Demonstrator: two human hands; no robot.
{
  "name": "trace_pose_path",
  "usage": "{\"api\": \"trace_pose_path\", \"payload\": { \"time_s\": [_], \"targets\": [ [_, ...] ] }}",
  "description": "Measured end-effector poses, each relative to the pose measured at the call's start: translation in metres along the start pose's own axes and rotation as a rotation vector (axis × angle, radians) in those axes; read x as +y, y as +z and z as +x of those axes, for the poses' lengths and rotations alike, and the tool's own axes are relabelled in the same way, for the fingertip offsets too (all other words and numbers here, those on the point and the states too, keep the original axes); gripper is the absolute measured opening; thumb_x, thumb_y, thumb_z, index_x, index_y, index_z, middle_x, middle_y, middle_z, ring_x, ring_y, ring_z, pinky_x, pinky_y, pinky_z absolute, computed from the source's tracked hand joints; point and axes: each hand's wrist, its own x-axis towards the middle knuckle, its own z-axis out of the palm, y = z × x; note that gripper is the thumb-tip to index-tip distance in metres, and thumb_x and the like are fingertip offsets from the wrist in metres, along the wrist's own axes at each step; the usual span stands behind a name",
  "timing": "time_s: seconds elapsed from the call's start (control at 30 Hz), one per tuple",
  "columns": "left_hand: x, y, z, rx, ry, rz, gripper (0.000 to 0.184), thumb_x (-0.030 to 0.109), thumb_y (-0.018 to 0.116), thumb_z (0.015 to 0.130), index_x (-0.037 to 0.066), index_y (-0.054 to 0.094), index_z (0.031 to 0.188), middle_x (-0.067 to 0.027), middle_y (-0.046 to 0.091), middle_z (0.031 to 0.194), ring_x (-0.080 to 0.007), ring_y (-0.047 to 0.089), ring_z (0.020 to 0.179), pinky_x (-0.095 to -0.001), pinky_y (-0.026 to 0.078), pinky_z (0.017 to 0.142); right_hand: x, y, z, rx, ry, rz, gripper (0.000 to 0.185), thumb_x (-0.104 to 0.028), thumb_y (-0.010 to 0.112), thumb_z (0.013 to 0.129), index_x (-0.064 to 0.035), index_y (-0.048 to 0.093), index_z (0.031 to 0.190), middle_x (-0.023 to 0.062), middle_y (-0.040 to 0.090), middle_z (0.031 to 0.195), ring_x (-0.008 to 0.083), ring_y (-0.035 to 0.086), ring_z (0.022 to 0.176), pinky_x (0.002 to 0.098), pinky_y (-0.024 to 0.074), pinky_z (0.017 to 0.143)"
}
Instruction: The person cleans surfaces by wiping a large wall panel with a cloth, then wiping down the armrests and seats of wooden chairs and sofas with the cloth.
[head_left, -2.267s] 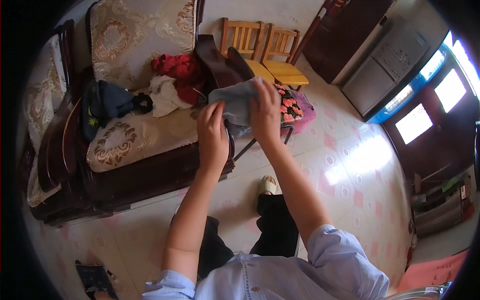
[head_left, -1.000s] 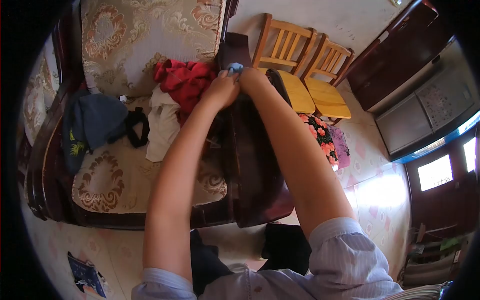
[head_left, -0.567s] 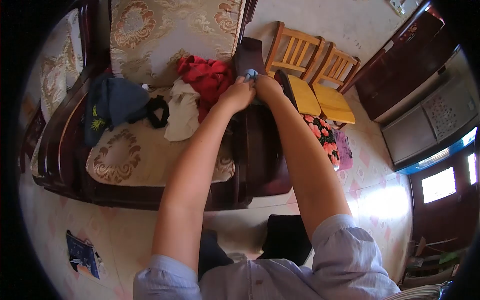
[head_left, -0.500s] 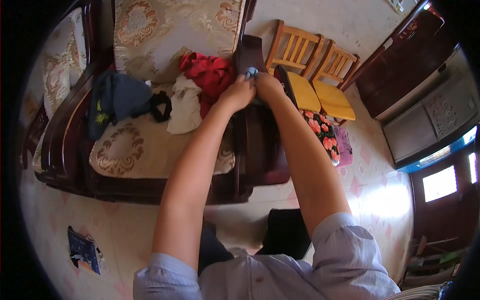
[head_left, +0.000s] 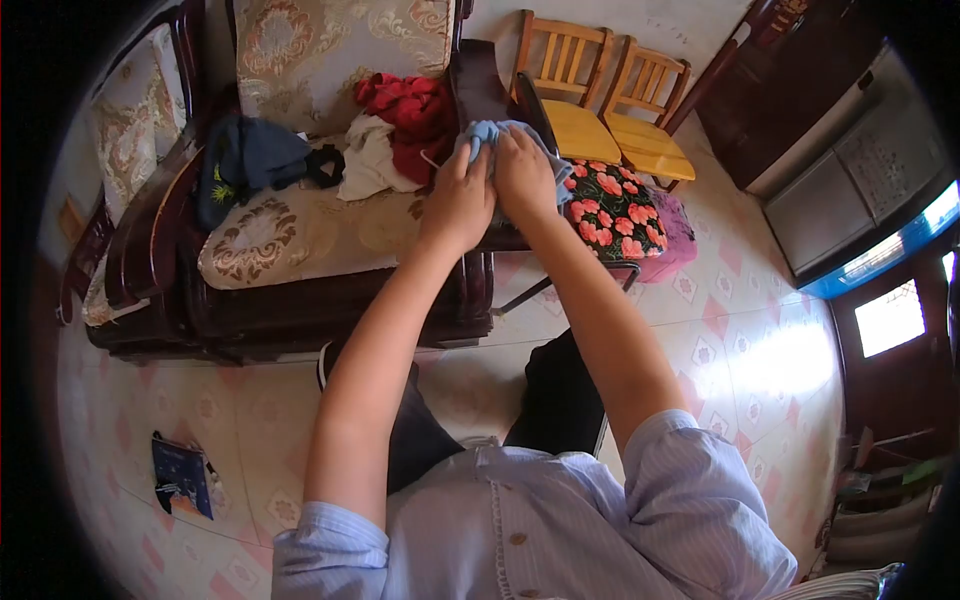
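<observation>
A bunched light blue cloth (head_left: 484, 131) lies under and between my hands, over the dark wooden armrest of the sofa (head_left: 480, 70). My left hand (head_left: 462, 205) is closed on its left side, fingers pointing away from me. My right hand (head_left: 524, 180) presses close beside it, gripping the cloth, part of which spreads out to the right. Most of the cloth is covered by my hands. On the seat left of them lie a red garment (head_left: 410, 110), a white cloth (head_left: 368, 155), a small black item (head_left: 324, 166) and a dark blue garment (head_left: 255, 155).
Two wooden chairs (head_left: 570, 115) with yellow seats stand behind the armrest. Nearer is a stool with a floral cover (head_left: 615, 215), next to something purple (head_left: 675, 235). A grey refrigerator (head_left: 850, 180) stands at the right. A dark blue bag-like item (head_left: 183, 478) lies on the tiled floor.
My hands have come slightly nearer, with more of the light blue cloth showing and spread to the right. The view has shifted, and the floral cover shows more fully.
</observation>
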Motion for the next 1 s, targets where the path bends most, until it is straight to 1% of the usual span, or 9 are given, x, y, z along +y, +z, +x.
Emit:
{"api": "trace_pose_path", "payload": {
  "time_s": [0.17, 0.3, 0.33, 0.4, 0.5, 0.63, 0.67, 0.8, 1.0],
  "targets": [
    [0.018, 0.009, -0.047, 0.196, 0.149, 0.094, 0.053, 0.005, 0.052, 0.087, -0.001, 0.04, 0.139, -0.0216, 0.038, 0.141, -0.0396, 0.039, 0.129, -0.0462, 0.032, 0.108, -0.008, -0.01, -0.049, 0.125, 0.0, 0.032, 0.034, -0.017, 0.047, 0.093, -0.0052, 0.057, 0.123, 0.0173, 0.053, 0.132, 0.0339, 0.047, 0.126, 0.0451, 0.0359, 0.104],
    [0.029, 0.019, -0.081, 0.215, 0.148, 0.136, 0.052, 0.004, 0.052, 0.088, -0.002, 0.04, 0.138, -0.021, 0.039, 0.139, -0.044, 0.035, 0.13, -0.0519, 0.029, 0.109, -0.013, -0.019, -0.086, 0.168, -0.013, -0.038, 0.037, -0.017, 0.051, 0.092, -0.0086, 0.054, 0.128, 0.0149, 0.049, 0.137, 0.032, 0.043, 0.13, 0.0459, 0.0349, 0.104],
    [0.024, 0.027, -0.088, 0.232, 0.178, 0.127, 0.057, 0.007, 0.057, 0.084, 0.0, 0.042, 0.138, -0.0189, 0.035, 0.14, -0.0504, 0.03, 0.132, -0.0556, 0.032, 0.105, -0.013, -0.019, -0.094, 0.178, -0.017, -0.025, 0.038, -0.016, 0.051, 0.092, -0.0093, 0.053, 0.129, 0.0142, 0.048, 0.139, 0.0316, 0.042, 0.131, 0.0456, 0.0341, 0.105],
    [0.017, 0.039, -0.096, 0.267, 0.209, 0.12, 0.058, 0.006, 0.058, 0.084, 0.001, 0.041, 0.139, -0.018, 0.034, 0.141, -0.0505, 0.029, 0.133, -0.0562, 0.031, 0.105, -0.014, -0.02, -0.106, 0.167, -0.009, -0.019, 0.042, -0.015, 0.052, 0.091, -0.0112, 0.05, 0.133, 0.0137, 0.044, 0.142, 0.0306, 0.038, 0.134, 0.0446, 0.032, 0.107],
    [0.017, 0.041, -0.098, 0.295, 0.233, 0.128, 0.057, 0.002, 0.058, 0.085, -0.001, 0.039, 0.138, -0.0169, 0.032, 0.141, -0.0474, 0.034, 0.127, -0.0568, 0.03, 0.107, -0.013, -0.018, -0.109, 0.171, -0.011, -0.026, 0.043, -0.015, 0.052, 0.09, -0.0116, 0.05, 0.133, 0.0137, 0.045, 0.141, 0.0307, 0.039, 0.134, 0.0446, 0.0323, 0.107],
    [0.01, 0.038, -0.083, 0.278, 0.228, 0.092, 0.059, 0.01, 0.058, 0.086, 0.002, 0.038, 0.141, -0.0194, 0.034, 0.14, -0.0458, 0.035, 0.127, -0.0553, 0.029, 0.107, -0.006, -0.017, -0.084, 0.175, -0.068, -0.033, 0.039, -0.015, 0.053, 0.09, -0.0099, 0.053, 0.128, 0.013, 0.051, 0.137, 0.0313, 0.046, 0.128, 0.0451, 0.0356, 0.104],
    [0.01, 0.035, -0.078, 0.247, 0.192, 0.073, 0.061, 0.014, 0.059, 0.086, 0.003, 0.038, 0.142, -0.0203, 0.035, 0.139, -0.0446, 0.036, 0.127, -0.0542, 0.029, 0.107, -0.008, -0.021, -0.074, 0.185, -0.083, -0.035, 0.038, -0.012, 0.056, 0.087, -0.006, 0.055, 0.125, 0.0153, 0.054, 0.131, 0.0324, 0.049, 0.124, 0.0437, 0.0375, 0.102],
    [0.014, 0.02, -0.052, 0.252, 0.17, -0.018, 0.061, 0.02, 0.06, 0.082, 0.0, 0.043, 0.137, -0.0205, 0.039, 0.138, -0.0467, 0.037, 0.125, -0.0521, 0.032, 0.107, 0.003, -0.019, -0.043, 0.164, -0.171, 0.025, 0.033, -0.018, 0.055, 0.089, -0.0068, 0.059, 0.12, 0.0145, 0.057, 0.126, 0.0308, 0.052, 0.12, 0.0431, 0.0401, 0.098],
    [0.01, 0.017, -0.031, 0.187, 0.141, -0.077, 0.059, 0.018, 0.06, 0.08, 0.004, 0.047, 0.135, -0.0202, 0.039, 0.139, -0.0474, 0.037, 0.126, -0.0515, 0.032, 0.107, 0.01, -0.018, -0.033, 0.153, -0.136, 0.106, 0.029, -0.015, 0.054, 0.089, -0.003, 0.061, 0.115, 0.0142, 0.058, 0.126, 0.0329, 0.053, 0.119, 0.0424, 0.0426, 0.097]
  ]
}}
